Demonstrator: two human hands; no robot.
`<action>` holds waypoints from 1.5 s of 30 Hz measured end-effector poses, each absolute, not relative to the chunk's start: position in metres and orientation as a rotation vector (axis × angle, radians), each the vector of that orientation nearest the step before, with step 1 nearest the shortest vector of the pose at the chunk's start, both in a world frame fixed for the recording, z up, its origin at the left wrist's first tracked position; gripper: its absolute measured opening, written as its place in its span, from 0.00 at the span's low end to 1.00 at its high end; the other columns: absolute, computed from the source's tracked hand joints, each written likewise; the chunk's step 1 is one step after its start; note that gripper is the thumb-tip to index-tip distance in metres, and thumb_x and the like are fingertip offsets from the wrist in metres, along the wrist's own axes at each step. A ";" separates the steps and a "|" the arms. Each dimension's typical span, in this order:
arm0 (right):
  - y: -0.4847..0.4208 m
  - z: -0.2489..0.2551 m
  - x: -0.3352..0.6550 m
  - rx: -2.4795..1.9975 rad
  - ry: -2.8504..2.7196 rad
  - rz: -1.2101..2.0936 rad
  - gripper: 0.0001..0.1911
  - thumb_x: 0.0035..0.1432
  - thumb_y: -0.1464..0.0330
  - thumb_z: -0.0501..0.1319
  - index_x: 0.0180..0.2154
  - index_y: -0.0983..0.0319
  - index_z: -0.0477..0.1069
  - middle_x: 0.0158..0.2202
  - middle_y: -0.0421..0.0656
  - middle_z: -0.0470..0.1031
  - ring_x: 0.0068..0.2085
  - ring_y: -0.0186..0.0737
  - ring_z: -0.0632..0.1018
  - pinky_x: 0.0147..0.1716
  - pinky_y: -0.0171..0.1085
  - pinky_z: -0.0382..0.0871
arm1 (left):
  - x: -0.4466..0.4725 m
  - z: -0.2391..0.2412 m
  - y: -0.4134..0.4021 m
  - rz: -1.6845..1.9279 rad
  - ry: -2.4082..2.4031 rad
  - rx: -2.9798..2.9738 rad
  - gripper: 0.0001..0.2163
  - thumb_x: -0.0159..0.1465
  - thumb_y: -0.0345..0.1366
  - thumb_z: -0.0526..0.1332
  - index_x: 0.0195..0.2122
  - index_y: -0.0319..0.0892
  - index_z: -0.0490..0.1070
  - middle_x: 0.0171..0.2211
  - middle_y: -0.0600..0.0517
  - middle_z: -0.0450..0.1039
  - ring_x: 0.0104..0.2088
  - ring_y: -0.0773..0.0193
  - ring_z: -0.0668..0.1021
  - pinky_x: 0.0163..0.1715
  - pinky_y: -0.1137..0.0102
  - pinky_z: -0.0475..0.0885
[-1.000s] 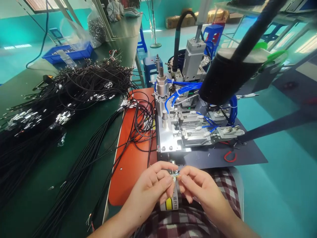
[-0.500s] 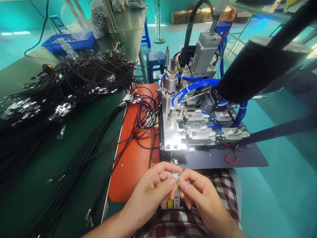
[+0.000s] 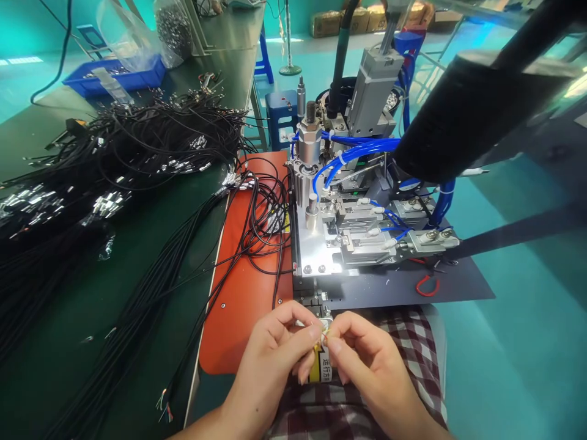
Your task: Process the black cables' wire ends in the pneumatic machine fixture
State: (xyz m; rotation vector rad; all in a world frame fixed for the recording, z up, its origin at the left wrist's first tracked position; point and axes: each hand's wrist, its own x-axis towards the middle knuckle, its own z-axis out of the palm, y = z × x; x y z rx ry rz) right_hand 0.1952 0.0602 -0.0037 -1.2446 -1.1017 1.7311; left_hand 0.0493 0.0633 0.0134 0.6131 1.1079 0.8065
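Observation:
Close together above my lap, my left hand (image 3: pixel 284 345) and my right hand (image 3: pixel 367 354) each pinch at thin coloured wires (image 3: pixel 325 333) between thumb and forefinger. The wire ends look fine and partly yellowish; the fingertips hide most of them. Just behind the fingers, at the machine's front, is a small metal fixture (image 3: pixel 326 315). A yellow and white label (image 3: pixel 321 365) shows below the hands. Black cables (image 3: pixel 261 226) lie coiled on the orange-red board (image 3: pixel 247 342) beyond my left hand.
A metal machine (image 3: pixel 316 244) with blue air tubes (image 3: pixel 362 146) stands ahead, a black cylinder (image 3: pixel 477 116) overhanging its right side. Bundles of black cables (image 3: pixel 151 134) cover the green table (image 3: pixel 137 256) at left, near a blue tray (image 3: pixel 147 76). Red-handled pliers (image 3: pixel 427 286) lie on the dark plate.
My fingers have shifted slightly around the wires, and a small gap now shows between the hands. The whole view has moved a little; cables and machine look unchanged.

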 end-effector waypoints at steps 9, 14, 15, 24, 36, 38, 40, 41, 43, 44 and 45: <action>0.076 -0.003 0.213 -1.207 -1.156 1.736 0.10 0.59 0.63 0.59 0.28 0.62 0.69 0.23 0.37 0.67 0.23 0.32 0.66 0.23 0.32 0.61 | 0.049 0.013 0.065 0.754 1.185 0.640 0.08 0.59 0.38 0.62 0.28 0.39 0.68 0.17 0.59 0.62 0.16 0.76 0.59 0.18 0.78 0.53; 0.079 0.002 0.216 -1.205 -1.407 1.500 0.03 0.58 0.69 0.59 0.31 0.60 0.70 0.27 0.38 0.69 0.27 0.34 0.68 0.26 0.33 0.63 | 0.049 0.015 0.065 0.711 1.200 0.721 0.10 0.58 0.40 0.63 0.29 0.39 0.68 0.15 0.61 0.56 0.16 0.75 0.56 0.17 0.77 0.50; 0.080 0.004 0.216 -1.182 -1.470 1.447 0.02 0.58 0.71 0.59 0.33 0.60 0.70 0.29 0.39 0.69 0.29 0.35 0.69 0.28 0.33 0.63 | 0.049 0.016 0.066 0.704 1.193 0.728 0.10 0.58 0.41 0.63 0.29 0.39 0.67 0.14 0.61 0.54 0.16 0.75 0.55 0.16 0.77 0.49; 0.079 0.004 0.211 -1.246 -1.345 1.603 0.07 0.56 0.67 0.60 0.27 0.61 0.68 0.22 0.36 0.64 0.22 0.32 0.66 0.21 0.32 0.60 | 0.049 0.010 0.063 0.698 1.182 0.769 0.11 0.60 0.43 0.62 0.31 0.40 0.67 0.17 0.61 0.55 0.17 0.75 0.55 0.17 0.76 0.48; 0.067 -0.005 0.202 -1.245 -1.021 1.768 0.13 0.58 0.59 0.61 0.29 0.61 0.66 0.20 0.33 0.61 0.19 0.28 0.61 0.19 0.29 0.56 | 0.052 0.011 0.062 0.800 1.079 0.762 0.08 0.63 0.39 0.61 0.37 0.39 0.68 0.23 0.58 0.66 0.17 0.77 0.61 0.18 0.78 0.55; 0.068 -0.003 0.203 -1.245 -1.015 1.810 0.13 0.58 0.59 0.60 0.28 0.61 0.65 0.18 0.32 0.59 0.19 0.28 0.60 0.18 0.29 0.55 | 0.052 0.012 0.062 0.792 1.068 0.758 0.09 0.63 0.40 0.61 0.37 0.40 0.67 0.23 0.58 0.65 0.16 0.77 0.60 0.18 0.78 0.54; 0.068 -0.001 0.204 -1.245 -1.030 1.846 0.14 0.58 0.59 0.59 0.28 0.61 0.64 0.18 0.31 0.58 0.19 0.28 0.59 0.18 0.29 0.54 | 0.051 0.011 0.062 0.780 1.048 0.746 0.09 0.62 0.41 0.61 0.36 0.41 0.67 0.21 0.59 0.64 0.16 0.77 0.60 0.18 0.78 0.54; 0.068 0.000 0.204 -1.253 -1.055 1.845 0.13 0.59 0.59 0.58 0.28 0.61 0.63 0.18 0.32 0.57 0.19 0.28 0.58 0.19 0.30 0.54 | 0.050 0.011 0.061 0.774 1.040 0.741 0.08 0.62 0.40 0.61 0.36 0.41 0.66 0.19 0.60 0.62 0.16 0.77 0.60 0.18 0.78 0.54; 0.066 0.000 0.204 -1.284 -1.145 1.775 0.12 0.61 0.61 0.56 0.29 0.61 0.63 0.20 0.33 0.58 0.21 0.29 0.59 0.20 0.30 0.55 | 0.050 0.009 0.060 0.766 1.040 0.722 0.08 0.63 0.40 0.61 0.35 0.41 0.66 0.15 0.63 0.58 0.15 0.76 0.58 0.19 0.78 0.53; 0.064 0.000 0.204 -1.301 -1.206 1.711 0.11 0.63 0.62 0.55 0.30 0.61 0.64 0.21 0.34 0.59 0.22 0.30 0.60 0.21 0.31 0.56 | 0.050 0.009 0.061 0.769 1.050 0.705 0.07 0.64 0.40 0.60 0.35 0.41 0.66 0.13 0.63 0.57 0.15 0.76 0.58 0.19 0.77 0.53; 0.063 -0.001 0.204 -1.311 -1.271 1.637 0.11 0.63 0.63 0.54 0.30 0.61 0.64 0.23 0.35 0.61 0.23 0.30 0.61 0.21 0.31 0.56 | 0.050 0.009 0.061 0.773 1.060 0.684 0.07 0.64 0.39 0.59 0.34 0.41 0.66 0.12 0.63 0.57 0.14 0.76 0.57 0.19 0.77 0.52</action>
